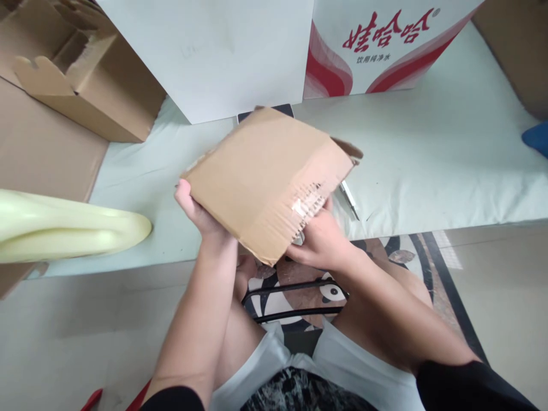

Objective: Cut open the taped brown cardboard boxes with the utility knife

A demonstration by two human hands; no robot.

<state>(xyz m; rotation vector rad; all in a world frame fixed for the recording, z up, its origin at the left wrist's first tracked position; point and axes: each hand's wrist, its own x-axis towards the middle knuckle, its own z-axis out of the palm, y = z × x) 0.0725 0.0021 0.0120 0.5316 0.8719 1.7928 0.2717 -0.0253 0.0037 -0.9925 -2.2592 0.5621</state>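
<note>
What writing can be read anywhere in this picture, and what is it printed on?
"娃哈哈": large red characters, seen upside down, on the white and red carton at the far side of the table.
"饮用纯净水": small grey line by the red characters, on the same carton, also upside down.
The torn cardboard box held by the left hand and right hand shows no print, only torn tape.
The plain white box bears no readable print.

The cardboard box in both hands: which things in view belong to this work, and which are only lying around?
In use:
cardboard box
left hand
right hand

Lying about:
open carton
white box with red print
pale plastic object
blue object
slim tool
</note>
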